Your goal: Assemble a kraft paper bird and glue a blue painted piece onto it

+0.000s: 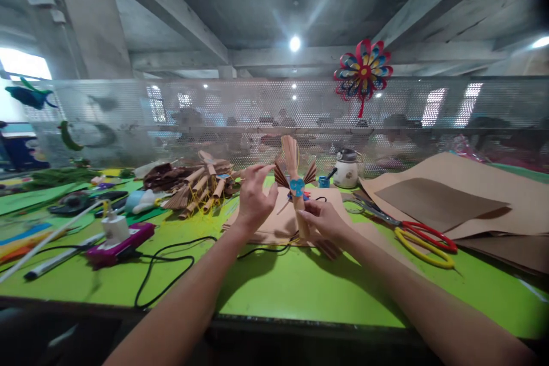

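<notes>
A brown paper craft figure (293, 163) stands upright in the middle, with a rolled tube body, pleated fans at its sides and a blue cut-out piece on its front. My right hand (323, 218) grips the lower part of its tube between thumb and fingers. Just to the left, my left hand (257, 194) is raised with its fingers bent and apart, holding nothing. Behind and below the figure lies a stack of brown paper sheets (249, 234). Some small red and blue items behind the figure are partly hidden.
Similar brown paper rolls with yellow string (201, 189) lie piled at left, near a purple power strip (120, 245) and black cable (150, 274). At right are scissors with red and yellow handles (424, 246), large brown sheets (467, 189) and a white jug (345, 171). A perforated metal screen (249, 103) stands behind.
</notes>
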{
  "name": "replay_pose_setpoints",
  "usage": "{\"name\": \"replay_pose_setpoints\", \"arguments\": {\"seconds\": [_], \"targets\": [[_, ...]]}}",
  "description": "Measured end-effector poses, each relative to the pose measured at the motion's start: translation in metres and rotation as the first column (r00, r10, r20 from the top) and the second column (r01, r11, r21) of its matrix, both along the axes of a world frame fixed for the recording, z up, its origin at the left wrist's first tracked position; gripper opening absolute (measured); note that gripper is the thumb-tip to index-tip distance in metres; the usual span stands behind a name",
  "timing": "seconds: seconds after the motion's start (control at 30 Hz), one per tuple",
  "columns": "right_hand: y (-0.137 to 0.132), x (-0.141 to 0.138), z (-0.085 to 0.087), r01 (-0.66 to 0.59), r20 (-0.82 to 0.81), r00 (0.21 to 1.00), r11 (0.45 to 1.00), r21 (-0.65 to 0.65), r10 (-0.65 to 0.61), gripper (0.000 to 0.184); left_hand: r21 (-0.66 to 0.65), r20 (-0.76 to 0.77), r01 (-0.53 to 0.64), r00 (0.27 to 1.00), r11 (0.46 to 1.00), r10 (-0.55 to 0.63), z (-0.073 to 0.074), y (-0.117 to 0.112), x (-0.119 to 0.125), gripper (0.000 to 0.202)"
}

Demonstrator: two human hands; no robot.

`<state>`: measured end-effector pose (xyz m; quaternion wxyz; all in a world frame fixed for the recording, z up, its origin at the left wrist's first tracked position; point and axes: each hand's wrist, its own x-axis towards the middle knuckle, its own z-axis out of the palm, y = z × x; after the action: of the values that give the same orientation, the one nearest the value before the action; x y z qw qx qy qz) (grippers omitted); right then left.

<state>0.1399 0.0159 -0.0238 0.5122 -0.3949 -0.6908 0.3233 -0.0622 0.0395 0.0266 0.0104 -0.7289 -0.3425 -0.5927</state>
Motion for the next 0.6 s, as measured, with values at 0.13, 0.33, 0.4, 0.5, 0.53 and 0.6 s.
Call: {"name": "replay_pose_setpoints", "arguments": {"seconds": [0.13, 0.33, 0.4, 0.5, 0.53, 0.6], "targets": [[-0.006, -0.005, 0.001, 0.026, 0.075, 0.997, 0.999, 0.033, -0.028, 0.028, 0.166, -0.220, -0.089, 0.967, 0.982, 0.124, 0.006, -0.013, 0.002, 0.032], [-0.007, -0.004, 0.001, 0.060, 0.117, 0.991, 0.996, 0.068, -0.068, 0.029, 0.265, -0.373, -0.148, 0.896, 0.953, 0.243, 0.005, -0.014, -0.001, 0.023], [-0.006, -0.003, 0.000, 0.066, 0.119, 0.990, 0.995, 0.074, -0.075, 0.030, 0.276, -0.400, -0.155, 0.879, 0.948, 0.260, 0.005, -0.014, -0.001, 0.022], [-0.005, -0.002, 0.000, 0.078, 0.116, 0.989, 0.994, 0.082, -0.088, 0.029, 0.279, -0.432, -0.161, 0.859, 0.947, 0.274, 0.004, -0.013, 0.000, 0.015], [-0.005, -0.002, -0.001, 0.084, 0.114, 0.989, 0.993, 0.085, -0.093, 0.028, 0.277, -0.444, -0.160, 0.853, 0.947, 0.274, 0.004, -0.012, 0.000, 0.014], [-0.005, -0.002, -0.001, 0.091, 0.106, 0.989, 0.992, 0.088, -0.100, 0.027, 0.271, -0.469, -0.155, 0.841, 0.950, 0.271, 0.003, -0.011, -0.001, 0.014]]}}
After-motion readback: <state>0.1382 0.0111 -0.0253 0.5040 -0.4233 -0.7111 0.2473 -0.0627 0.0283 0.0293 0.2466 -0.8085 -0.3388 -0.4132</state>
